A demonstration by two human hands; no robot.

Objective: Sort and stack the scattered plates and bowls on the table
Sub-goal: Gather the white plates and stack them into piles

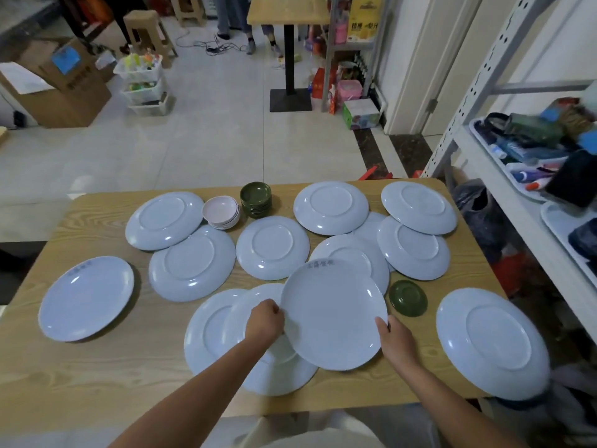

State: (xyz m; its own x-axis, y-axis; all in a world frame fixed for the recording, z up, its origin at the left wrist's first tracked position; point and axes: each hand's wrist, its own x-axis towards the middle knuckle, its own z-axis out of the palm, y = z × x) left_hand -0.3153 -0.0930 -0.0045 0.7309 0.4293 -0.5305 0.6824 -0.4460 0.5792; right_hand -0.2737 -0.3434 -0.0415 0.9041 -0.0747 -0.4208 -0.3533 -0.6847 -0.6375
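Both hands hold one pale blue plate (332,315), right side up, just above the wooden table (97,376). My left hand (265,321) grips its left rim and my right hand (395,342) grips its right rim. Under it lie two overlapping upside-down plates (213,331). Several more pale blue plates lie upside down across the table, some overlapping. Another right-side-up plate (85,297) sits at the left. A stack of pink bowls (221,211) and a stack of green saucers (256,198) stand at the back. One green saucer (408,298) lies upside down near my right hand.
An upside-down plate (492,342) overhangs the table's right front corner. A metal shelf rack (484,176) with trays of clutter stands close on the right. Beyond the table are tiled floor, boxes, a small table (289,11) and a person's legs.
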